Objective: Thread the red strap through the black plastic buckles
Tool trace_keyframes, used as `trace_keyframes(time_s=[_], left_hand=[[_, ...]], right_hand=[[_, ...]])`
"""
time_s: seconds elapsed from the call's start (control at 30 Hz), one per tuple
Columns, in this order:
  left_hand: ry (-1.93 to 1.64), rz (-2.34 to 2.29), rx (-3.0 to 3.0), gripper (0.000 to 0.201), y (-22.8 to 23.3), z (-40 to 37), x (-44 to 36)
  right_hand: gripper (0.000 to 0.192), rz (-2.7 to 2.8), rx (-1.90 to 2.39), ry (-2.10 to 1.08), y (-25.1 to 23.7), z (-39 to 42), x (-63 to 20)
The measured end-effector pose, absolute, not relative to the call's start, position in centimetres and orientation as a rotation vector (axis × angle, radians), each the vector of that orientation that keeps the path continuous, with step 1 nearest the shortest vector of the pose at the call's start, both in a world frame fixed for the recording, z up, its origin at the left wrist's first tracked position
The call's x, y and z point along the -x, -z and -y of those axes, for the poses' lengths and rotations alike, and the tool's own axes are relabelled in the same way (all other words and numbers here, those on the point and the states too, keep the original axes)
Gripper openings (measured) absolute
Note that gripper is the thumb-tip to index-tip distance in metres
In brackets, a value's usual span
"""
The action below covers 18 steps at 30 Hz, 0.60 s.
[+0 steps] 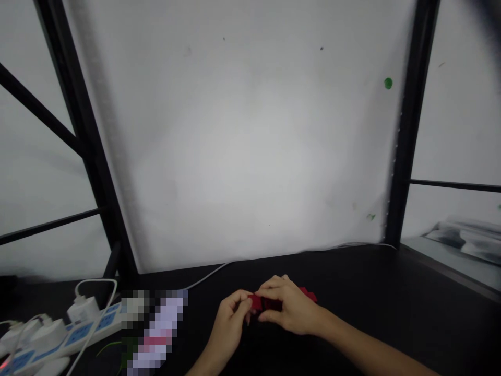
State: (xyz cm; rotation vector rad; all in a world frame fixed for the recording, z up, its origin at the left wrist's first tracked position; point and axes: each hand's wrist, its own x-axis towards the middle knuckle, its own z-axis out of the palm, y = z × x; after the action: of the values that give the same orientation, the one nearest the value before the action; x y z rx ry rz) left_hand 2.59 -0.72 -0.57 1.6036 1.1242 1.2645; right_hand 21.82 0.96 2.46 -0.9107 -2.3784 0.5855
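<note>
A small red piece (pixel 255 302), which looks folded and may be cloth or paper, is held just above the black table near the bottom middle. My left hand (pixel 234 317) pinches its left end between thumb and fingers. From the right, my right hand (pixel 288 307) curls over the same red material, its thumb and fingertips closed on it near the left hand. More red (pixel 308 294) sticks out behind the right hand. The fingers hide the middle, so I cannot tell whether it is one piece.
A white power strip (pixel 84 334) with plugged-in chargers and cables lies at the lower left. Beside it is a pixelated object (pixel 158 334). A thin cable (pixel 211 271) runs along the back of the black table (pixel 352 292) below a white panel; dark frame posts stand either side.
</note>
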Motion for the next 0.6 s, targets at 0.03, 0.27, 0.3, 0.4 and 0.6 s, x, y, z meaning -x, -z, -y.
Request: trace_keyframes(time_s=[0.03, 0.27, 0.3, 0.4, 0.6], left_hand=[[-1.320, -1.117, -1.583, 0.026, 0.4, 0.7, -2.4], [-1.381, -1.003, -1.649, 0.029, 0.4, 0.5, -1.8], [-1.385, -1.007, -1.665, 0.030, 0.6, 0.4, -1.9], [-1.340, -1.005, -1.687, 0.023, 1.3, 0.1, -2.1], [-1.329, -1.010, -1.627, 0.019, 1.8, -0.4, -2.0]], right_hand=[[0.031, 2.385, 0.914, -0.604, -2.4, -1.1, -21.9], [0.043, 2.480, 0.943, -0.459, -1.4, -1.9, -22.5], [0.045, 2.502, 0.946, -0.441, -1.2, -2.1, -22.7], [0.043, 2.557, 0.980, -0.415, -0.8, -2.5, -23.5], [0.042, 2.622, 1.066, -0.397, -1.0, -2.8, -24.3]])
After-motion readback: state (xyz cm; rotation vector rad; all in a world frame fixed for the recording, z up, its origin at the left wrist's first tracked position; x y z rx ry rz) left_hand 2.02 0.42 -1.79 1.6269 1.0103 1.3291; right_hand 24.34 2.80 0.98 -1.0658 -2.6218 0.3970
